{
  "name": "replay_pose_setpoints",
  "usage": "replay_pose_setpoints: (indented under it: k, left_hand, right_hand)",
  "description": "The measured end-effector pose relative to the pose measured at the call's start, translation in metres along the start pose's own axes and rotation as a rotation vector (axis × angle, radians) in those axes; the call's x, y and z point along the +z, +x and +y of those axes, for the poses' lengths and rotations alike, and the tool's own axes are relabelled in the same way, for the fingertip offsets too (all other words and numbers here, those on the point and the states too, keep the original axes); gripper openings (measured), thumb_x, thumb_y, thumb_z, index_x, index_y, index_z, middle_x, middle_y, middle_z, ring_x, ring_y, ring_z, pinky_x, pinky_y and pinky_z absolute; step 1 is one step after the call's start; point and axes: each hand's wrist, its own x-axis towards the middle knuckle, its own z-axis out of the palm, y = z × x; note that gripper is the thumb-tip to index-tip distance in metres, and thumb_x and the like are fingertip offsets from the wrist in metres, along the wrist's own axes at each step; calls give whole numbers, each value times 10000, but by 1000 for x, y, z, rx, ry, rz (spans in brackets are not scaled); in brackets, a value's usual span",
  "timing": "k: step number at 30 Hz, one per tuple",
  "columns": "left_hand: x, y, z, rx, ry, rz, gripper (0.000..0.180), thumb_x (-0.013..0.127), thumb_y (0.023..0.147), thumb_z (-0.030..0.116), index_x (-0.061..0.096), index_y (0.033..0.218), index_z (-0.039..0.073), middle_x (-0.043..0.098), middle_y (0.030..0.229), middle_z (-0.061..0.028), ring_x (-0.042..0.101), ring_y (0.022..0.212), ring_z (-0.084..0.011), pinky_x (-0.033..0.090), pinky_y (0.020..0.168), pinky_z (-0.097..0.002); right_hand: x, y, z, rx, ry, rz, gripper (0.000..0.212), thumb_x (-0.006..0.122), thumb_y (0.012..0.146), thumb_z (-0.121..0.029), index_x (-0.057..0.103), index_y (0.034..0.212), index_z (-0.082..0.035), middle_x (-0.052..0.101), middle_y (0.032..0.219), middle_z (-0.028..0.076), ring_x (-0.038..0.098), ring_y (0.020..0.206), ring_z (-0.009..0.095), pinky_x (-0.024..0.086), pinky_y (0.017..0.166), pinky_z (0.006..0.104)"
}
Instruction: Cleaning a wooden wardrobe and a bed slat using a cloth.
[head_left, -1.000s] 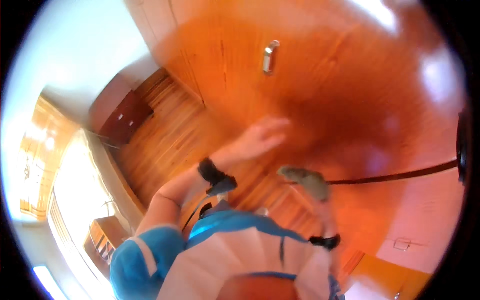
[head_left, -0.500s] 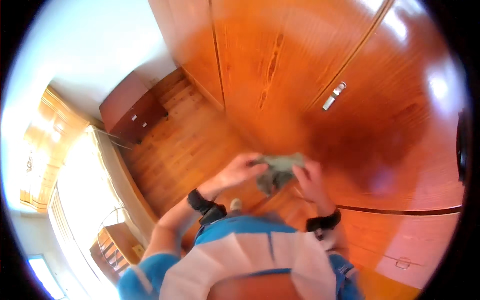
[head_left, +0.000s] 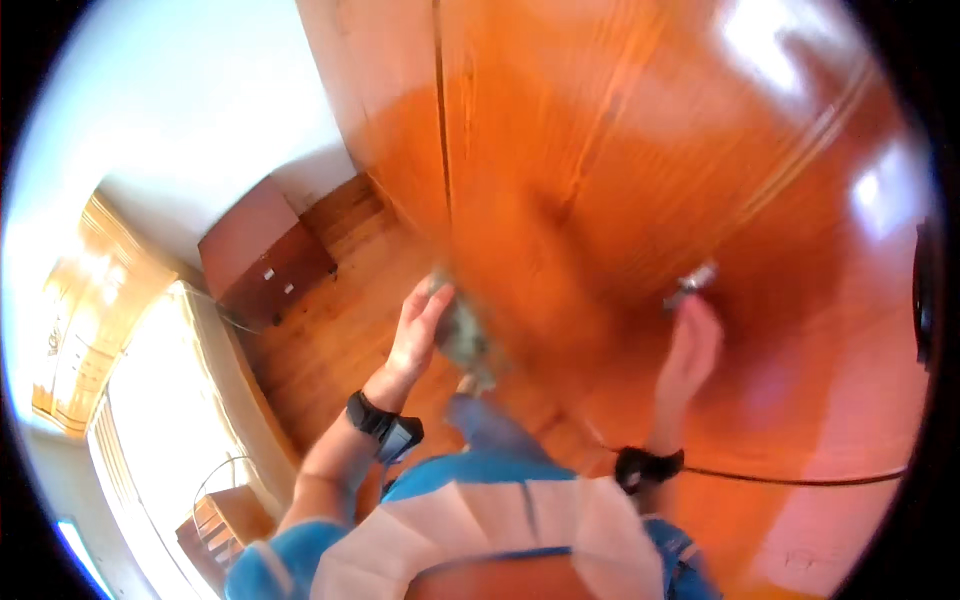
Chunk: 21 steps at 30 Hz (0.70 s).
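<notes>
Head view: left hand [head_left: 412, 335] near centre, fingers pinching the cloth [head_left: 464, 336]; at 3 o'clock from it, right hand [head_left: 697, 338] at the handle [head_left: 704, 273], its fingers too blurred to tell. Cloth grasped, handle reached; whether the door [head_left: 790, 350] stands open is unclear.

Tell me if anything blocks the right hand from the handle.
Nothing visible does: the right hand is at the handle, though blur hides whether they touch. The cloth is well aside, in the left hand.
</notes>
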Motion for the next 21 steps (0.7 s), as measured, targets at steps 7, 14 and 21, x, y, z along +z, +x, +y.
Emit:
replay_pose_setpoints:
  k: [7, 14, 21]
  left_hand:
    - [4, 112, 28, 149, 8, -78, 225, 469, 839, 181, 462, 1022, 49, 498, 891, 1, 463, 833, -96, 395, 734, -242]
    - [45, 200, 77, 532, 284, -277, 103, 519, 788, 65, 491, 884, 44, 476, 798, -58, 473, 732, -153, 403, 635, -262]
    - [67, 285, 91, 1642, 998, -339, 153, 642, 583, 215, 537, 668, 145, 465, 1004, -184, 399, 999, -408, 270, 880, -566]
  right_hand:
    - [28, 8, 0, 326, 152, 4, 271, 342, 861, -122, 404, 1091, 6, 506, 906, 72, 483, 857, 161, 382, 778, 281]
    - [55, -1, 60, -153, -522, 438, 195, 378, 854, -153, 447, 804, 22, 418, 750, 83, 367, 617, 159, 339, 515, 274]
    - [28, -32, 120, 94, -217, 590, 262, 363, 858, -176, 490, 872, 52, 470, 843, 100, 279, 585, 148, 265, 483, 274]
